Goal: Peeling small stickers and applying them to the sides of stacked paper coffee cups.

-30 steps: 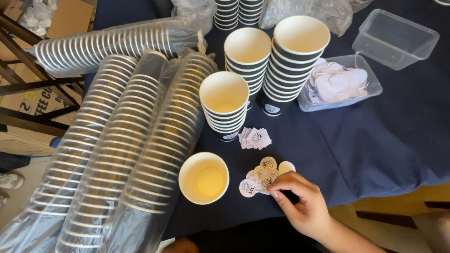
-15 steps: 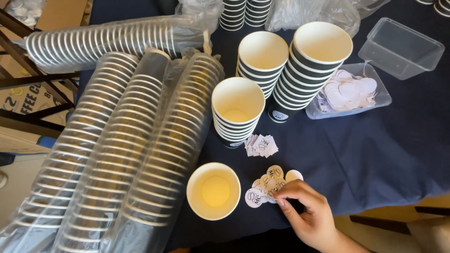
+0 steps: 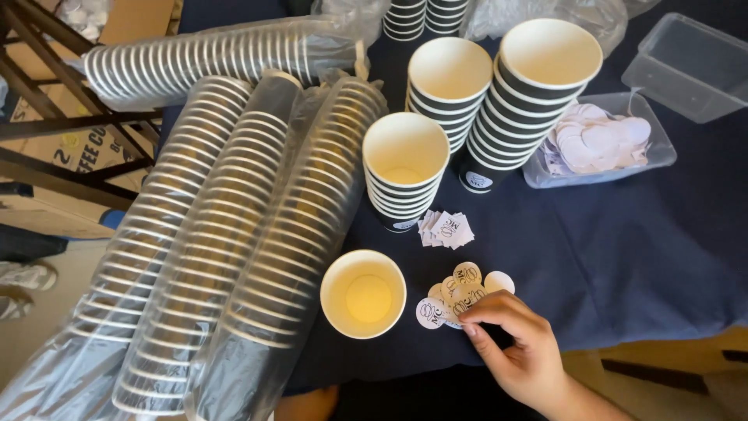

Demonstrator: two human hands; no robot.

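My right hand [image 3: 520, 348] reaches in from the bottom right. Its thumb and forefinger pinch the edge of one sticker in a small pile of round white stickers [image 3: 458, 290] on the dark blue tablecloth. A single empty paper cup [image 3: 363, 294] stands just left of that pile. Behind it rises a short stack of black-and-white striped cups [image 3: 405, 165], with a fan of small square label backings [image 3: 445, 228] at its foot. A skin-coloured patch [image 3: 308, 405] at the bottom edge may be my left hand; it is mostly hidden.
Two taller cup stacks [image 3: 520, 100] stand further back. Long plastic-wrapped sleeves of cups [image 3: 210, 257] lie across the left half of the table. A clear tub of white discs [image 3: 600, 144] and an empty clear container [image 3: 689, 66] sit at the right. Table edge runs near my hand.
My right hand has stayed on the sticker pile, its fingertips closing on one sticker. The view has shifted slightly.
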